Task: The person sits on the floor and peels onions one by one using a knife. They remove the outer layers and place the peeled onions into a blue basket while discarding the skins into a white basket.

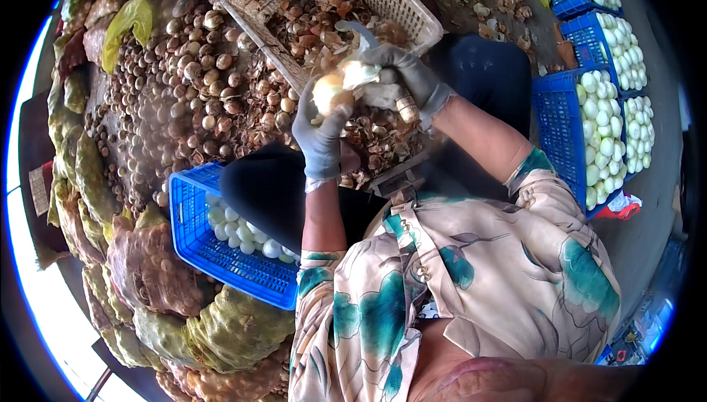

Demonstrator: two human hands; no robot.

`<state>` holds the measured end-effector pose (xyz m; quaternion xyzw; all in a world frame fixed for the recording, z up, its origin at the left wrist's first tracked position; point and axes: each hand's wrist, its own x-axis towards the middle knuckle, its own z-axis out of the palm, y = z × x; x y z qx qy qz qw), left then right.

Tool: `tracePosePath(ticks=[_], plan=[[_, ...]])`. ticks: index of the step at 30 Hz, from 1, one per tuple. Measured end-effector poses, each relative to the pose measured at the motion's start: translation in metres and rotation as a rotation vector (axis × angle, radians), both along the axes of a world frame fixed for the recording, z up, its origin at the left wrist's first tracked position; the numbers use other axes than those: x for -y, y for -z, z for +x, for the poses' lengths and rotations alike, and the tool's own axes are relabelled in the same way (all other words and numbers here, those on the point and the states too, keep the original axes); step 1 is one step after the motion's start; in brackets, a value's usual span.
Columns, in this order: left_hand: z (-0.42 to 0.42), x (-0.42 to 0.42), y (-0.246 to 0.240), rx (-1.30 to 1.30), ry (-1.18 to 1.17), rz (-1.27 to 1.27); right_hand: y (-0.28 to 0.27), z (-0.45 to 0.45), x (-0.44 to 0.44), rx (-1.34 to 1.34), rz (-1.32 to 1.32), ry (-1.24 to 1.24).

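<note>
My left hand (323, 131), in a pale work glove, holds a partly peeled onion (329, 94) between thumb and fingers. Opposite it my gloved right hand (406, 76) is closed around a knife with a wooden handle (407, 109) and a curved blade (358, 33). Pale loose skin (359, 74) lies between the two hands, against the onion. Both hands are over the near side of a dirty white plastic basket (265, 32) that holds brown onion skins (315, 32). More skins (381, 139) lie below the hands, between the knees.
Unpeeled onions (193, 70) cover the floor at the left. A blue crate (237, 280) with peeled onions (243, 233) stands by my left knee. Several blue crates (558, 126) of peeled onions (602, 137) stand at the right. Filled mesh sacks (154, 269) line the left side.
</note>
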<state>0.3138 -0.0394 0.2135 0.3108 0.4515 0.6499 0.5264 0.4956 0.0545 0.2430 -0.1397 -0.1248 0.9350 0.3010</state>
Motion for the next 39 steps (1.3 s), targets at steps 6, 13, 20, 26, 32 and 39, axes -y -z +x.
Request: tracePosePath(ticks=[6,13,20,26,32,39], plan=[[-0.026,0.000,0.006,0.610,0.051,-0.039,-0.018,0.013,-0.034,0.950,0.521,0.126],[-0.031,0.005,-0.001,0.269,0.050,-0.008,-0.012,0.008,-0.005,1.042,0.801,0.028],[-0.028,0.004,-0.009,0.014,0.002,-0.017,-0.021,-0.002,0.029,0.947,1.617,0.188],[-0.028,0.003,-0.007,-0.047,0.015,-0.003,-0.006,-0.005,0.032,0.993,1.648,0.182],[-0.044,0.000,0.017,0.402,-0.207,-0.082,0.005,0.000,0.038,1.173,1.698,0.088],[-0.033,-0.001,0.023,0.386,-0.213,-0.107,0.008,-0.023,0.039,1.101,1.855,0.455]])
